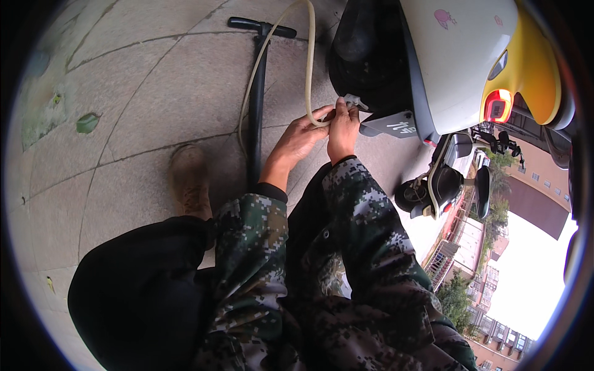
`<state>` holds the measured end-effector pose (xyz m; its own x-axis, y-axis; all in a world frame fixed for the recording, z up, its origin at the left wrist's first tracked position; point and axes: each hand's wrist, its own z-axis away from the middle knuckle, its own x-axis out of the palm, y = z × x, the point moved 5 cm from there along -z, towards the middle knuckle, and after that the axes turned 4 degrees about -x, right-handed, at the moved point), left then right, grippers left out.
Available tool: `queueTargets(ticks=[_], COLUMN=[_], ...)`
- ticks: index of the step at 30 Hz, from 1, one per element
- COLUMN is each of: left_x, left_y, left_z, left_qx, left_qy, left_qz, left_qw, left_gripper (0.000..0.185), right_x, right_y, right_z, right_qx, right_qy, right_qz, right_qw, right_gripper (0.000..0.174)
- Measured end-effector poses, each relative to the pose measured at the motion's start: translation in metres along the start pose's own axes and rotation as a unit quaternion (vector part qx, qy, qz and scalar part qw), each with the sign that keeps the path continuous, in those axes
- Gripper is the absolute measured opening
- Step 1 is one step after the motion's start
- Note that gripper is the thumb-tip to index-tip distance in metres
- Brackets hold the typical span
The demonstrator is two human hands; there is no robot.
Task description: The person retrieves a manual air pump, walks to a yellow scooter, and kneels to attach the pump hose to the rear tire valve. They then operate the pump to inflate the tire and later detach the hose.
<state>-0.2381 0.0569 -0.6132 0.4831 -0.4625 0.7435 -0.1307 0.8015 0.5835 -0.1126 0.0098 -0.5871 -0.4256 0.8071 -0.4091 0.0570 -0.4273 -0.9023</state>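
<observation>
A cream rubber air hose [310,60] loops down from the black floor pump [256,102], whose T-shaped handle lies toward the top of the view. My left hand [301,134] grips the hose near its end. Close against it, my right hand [344,132] pinches the hose end and a pale pump connector [355,101]. That connector sits at the edge of the rear wheel [359,51] of a white and yellow electric scooter [457,55]. My fingers hide part of the hose end, and whether the connector is on a valve cannot be made out.
A dark plate [392,124] bearing writing hangs beside the wheel, below a lit red tail light [498,106]. Another electric scooter [445,183] is parked farther right. My brown boot [189,178] stands on the stone paving [134,139] left of the pump.
</observation>
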Motion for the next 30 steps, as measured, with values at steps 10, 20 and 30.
queueTargets(ticks=[10, 20, 30], left_x=[-0.030, -0.038, -0.038], left_y=[0.007, -0.009, -0.006], left_z=[-0.013, -0.018, -0.019], left_qx=[0.035, 0.039, 0.037], left_qy=[0.226, 0.272, 0.284], left_qz=[0.104, 0.088, 0.080], left_qw=[0.968, 0.958, 0.955], left_gripper=[0.066, 0.064, 0.062], right_x=[-0.005, -0.037, -0.030], right_y=[0.032, 0.070, 0.055], right_z=[0.014, -0.016, -0.022], right_qx=[0.096, 0.113, 0.061], right_qy=[0.014, 0.069, 0.063], right_qz=[-0.020, 0.054, 0.032], right_qw=[0.995, 0.990, 0.996], right_gripper=[0.044, 0.082, 0.093])
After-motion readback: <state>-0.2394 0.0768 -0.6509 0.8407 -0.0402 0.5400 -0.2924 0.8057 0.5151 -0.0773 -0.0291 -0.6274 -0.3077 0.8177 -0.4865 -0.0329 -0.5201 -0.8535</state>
